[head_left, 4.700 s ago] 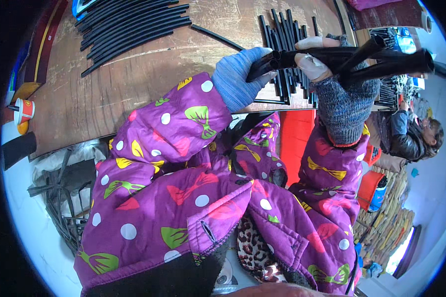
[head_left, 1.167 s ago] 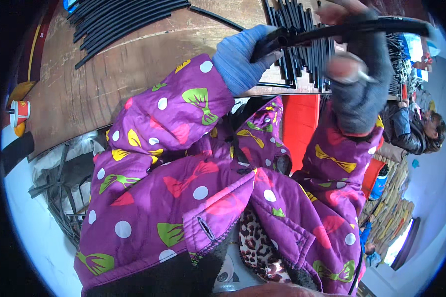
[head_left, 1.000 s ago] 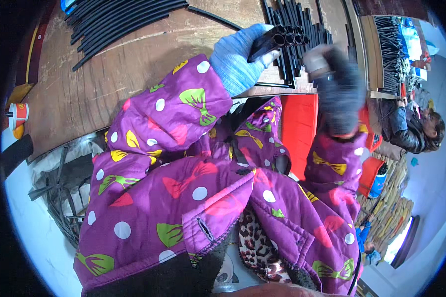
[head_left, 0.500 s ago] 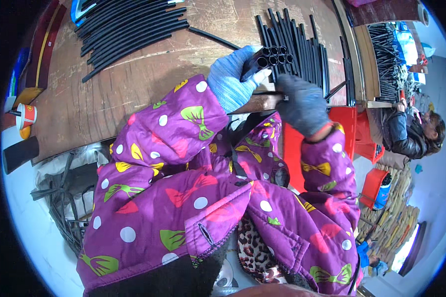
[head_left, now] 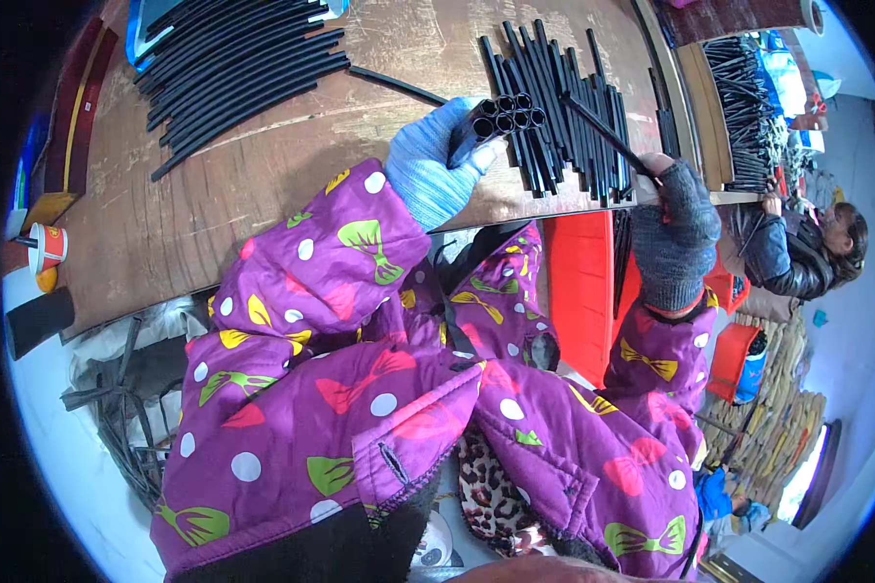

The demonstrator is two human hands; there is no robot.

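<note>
In a light blue glove, my left hand (head_left: 428, 170) is wrapped round a bundle of black tubes (head_left: 508, 119), their open round ends facing me. My right hand (head_left: 685, 238), in a dark grey glove, is closed on the near end of a single black tube (head_left: 608, 136). That tube slants up and left over a spread of loose black tubes (head_left: 515, 70) on the wooden table (head_left: 408, 39). One more black tube (head_left: 396, 85) lies on the wood just beyond my left hand.
A larger row of black tubes (head_left: 248, 83) lies at the far left. Below the table's near edge stands a red bin (head_left: 578, 291). A red and white cup (head_left: 47, 250) is at the left edge. Another person (head_left: 807, 257) works at the right beside more black tubes (head_left: 734, 117).
My right hand has moved right, away from the bundle, and now holds a single tube. My left hand with its bundle has shifted slightly left in the picture.
</note>
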